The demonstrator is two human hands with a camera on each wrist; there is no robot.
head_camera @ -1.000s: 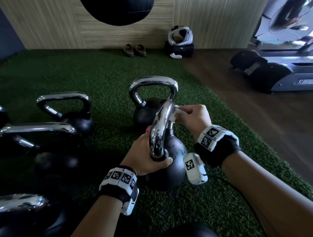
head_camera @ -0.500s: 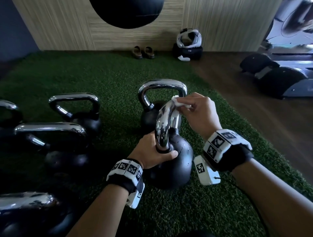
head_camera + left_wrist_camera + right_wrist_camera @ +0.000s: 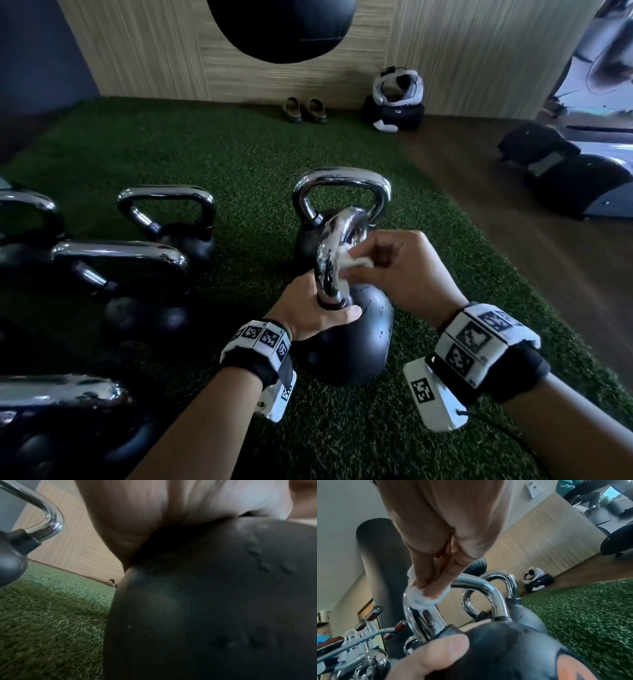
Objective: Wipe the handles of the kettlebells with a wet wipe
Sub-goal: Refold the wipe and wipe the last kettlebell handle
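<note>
A black kettlebell [image 3: 349, 339] with a chrome handle [image 3: 334, 246] stands on the green turf in front of me. My left hand [image 3: 310, 308] grips the near base of that handle where it meets the ball, thumb [image 3: 436, 654] across the front. My right hand [image 3: 394, 267] pinches a crumpled white wet wipe [image 3: 349, 262] and presses it against the inner side of the near handle leg. In the right wrist view the wet wipe [image 3: 421, 597] wraps round the bend of the chrome handle [image 3: 426, 618]. The left wrist view shows mostly the kettlebell's black ball [image 3: 214, 608] and my palm.
A second kettlebell [image 3: 339, 192] stands just behind the held one. Several more kettlebells [image 3: 164, 219] sit at the left. A hanging black bag [image 3: 281, 27] is overhead. Sandals [image 3: 303, 109] and a headset on a case [image 3: 397, 99] lie by the wall; gym machines [image 3: 575, 178] stand on the wood floor at right.
My right hand with the wipe has slid from the far top of the handle down to the inner side of the near leg. The left hand keeps its grip at the handle base.
</note>
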